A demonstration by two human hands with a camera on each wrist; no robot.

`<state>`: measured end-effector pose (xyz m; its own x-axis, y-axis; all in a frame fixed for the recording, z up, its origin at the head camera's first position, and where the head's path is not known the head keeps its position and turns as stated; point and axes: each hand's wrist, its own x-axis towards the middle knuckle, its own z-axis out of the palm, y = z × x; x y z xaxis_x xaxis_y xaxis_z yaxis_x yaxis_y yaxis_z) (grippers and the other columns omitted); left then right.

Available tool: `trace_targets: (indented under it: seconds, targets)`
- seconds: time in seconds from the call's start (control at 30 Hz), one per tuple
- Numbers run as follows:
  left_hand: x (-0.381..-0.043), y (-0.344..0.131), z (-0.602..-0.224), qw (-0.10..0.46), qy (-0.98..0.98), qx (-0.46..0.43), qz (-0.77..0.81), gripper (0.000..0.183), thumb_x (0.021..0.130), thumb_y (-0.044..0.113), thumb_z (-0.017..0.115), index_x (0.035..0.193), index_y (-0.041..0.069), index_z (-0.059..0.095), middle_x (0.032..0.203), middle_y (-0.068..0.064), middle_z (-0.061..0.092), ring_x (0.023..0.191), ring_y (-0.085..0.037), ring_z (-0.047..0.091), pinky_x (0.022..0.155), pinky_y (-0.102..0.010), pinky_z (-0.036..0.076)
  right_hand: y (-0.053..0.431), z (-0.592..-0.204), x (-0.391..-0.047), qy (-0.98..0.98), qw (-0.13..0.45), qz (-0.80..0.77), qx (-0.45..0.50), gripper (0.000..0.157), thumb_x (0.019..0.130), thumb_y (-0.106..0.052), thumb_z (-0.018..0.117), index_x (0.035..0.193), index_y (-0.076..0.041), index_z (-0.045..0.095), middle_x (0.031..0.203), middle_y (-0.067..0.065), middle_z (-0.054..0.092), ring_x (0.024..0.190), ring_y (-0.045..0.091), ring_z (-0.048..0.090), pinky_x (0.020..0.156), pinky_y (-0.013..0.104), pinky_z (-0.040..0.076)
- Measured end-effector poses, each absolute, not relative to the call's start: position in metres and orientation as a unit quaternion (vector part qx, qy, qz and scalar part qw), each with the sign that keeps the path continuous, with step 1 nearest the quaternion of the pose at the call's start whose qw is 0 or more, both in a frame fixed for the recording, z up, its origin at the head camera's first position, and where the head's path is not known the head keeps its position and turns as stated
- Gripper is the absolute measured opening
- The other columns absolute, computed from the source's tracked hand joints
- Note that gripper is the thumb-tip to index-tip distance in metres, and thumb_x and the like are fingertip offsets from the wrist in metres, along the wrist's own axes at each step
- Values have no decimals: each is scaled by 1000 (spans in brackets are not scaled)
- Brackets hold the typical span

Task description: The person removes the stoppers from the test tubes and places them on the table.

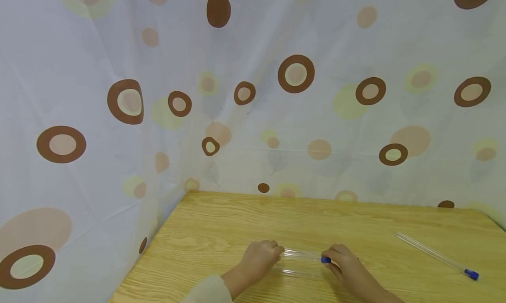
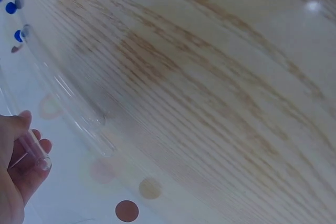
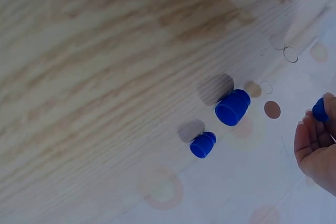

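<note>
My left hand (image 1: 261, 259) grips a clear tube (image 1: 302, 253) near its rounded end; that end (image 2: 43, 163) pokes out between thumb and fingers in the left wrist view. Between the thumb and fingers of my right hand (image 1: 351, 268) is a small blue cap (image 1: 326, 260), at the tube's other end. Whether cap and tube are joined, I cannot tell. Nearer me, another clear tube (image 1: 294, 273) lies on the table below the held one. Two loose blue caps, a larger-looking one (image 3: 232, 107) and a smaller-looking one (image 3: 202, 144), rest on the table in the right wrist view.
A clear tube (image 1: 431, 252) with a blue cap (image 1: 471, 274) on its near end lies slanted at the right of the wooden table (image 1: 221, 215). A white sheet (image 1: 253, 44) printed with brown and beige circles hangs behind and left of the table.
</note>
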<state>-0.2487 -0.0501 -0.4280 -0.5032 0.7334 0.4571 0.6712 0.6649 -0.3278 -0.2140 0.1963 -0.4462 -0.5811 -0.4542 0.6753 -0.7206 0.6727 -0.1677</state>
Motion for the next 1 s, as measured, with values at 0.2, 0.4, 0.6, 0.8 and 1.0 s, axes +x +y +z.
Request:
trace_targets:
  seconds: [0.2, 0.4, 0.6, 0.8, 1.0]
  targets:
    - [-243, -50, -429, 286, -864, -411, 50, 14, 72, 26, 76, 83, 21, 70, 73, 11, 66, 60, 3, 57, 52, -2, 42, 199, -448, -210, -861, 297, 213, 354, 28, 60, 9, 77, 82, -3, 65, 78, -2, 54, 70, 9, 50, 56, 14, 47]
    - [-237, -51, -429, 290, -862, -413, 54, 13, 72, 27, 76, 81, 22, 69, 71, 11, 65, 59, 3, 58, 49, -3, 41, 202, -451, -206, -864, 283, 208, 360, 30, 61, 8, 76, 85, -4, 65, 79, -1, 55, 72, 10, 52, 57, 16, 48]
    - [-232, -53, -433, 327, -845, -422, 40, 16, 67, 28, 78, 73, 22, 65, 65, 12, 60, 58, 1, 56, 44, -5, 39, 205, -455, -202, -868, 267, 208, 362, 25, 66, 4, 75, 87, -5, 65, 81, -2, 56, 75, 10, 52, 58, 19, 48]
    - [-227, -55, -435, 329, -837, -436, 36, 14, 68, 26, 79, 73, 21, 66, 62, 13, 57, 54, 5, 51, 45, -2, 36, 206, -459, -200, -848, 291, 214, 388, 15, 75, -9, 72, 87, -3, 65, 80, 0, 56, 75, 10, 52, 57, 18, 46]
    - [-222, -55, -436, 309, -840, -445, 27, 13, 71, 28, 76, 75, 20, 67, 65, 13, 59, 56, 5, 52, 48, -1, 38, 208, -462, -199, -820, 325, 221, 417, 30, 91, -28, 51, 83, -2, 63, 78, 0, 54, 72, 6, 47, 58, 11, 38]
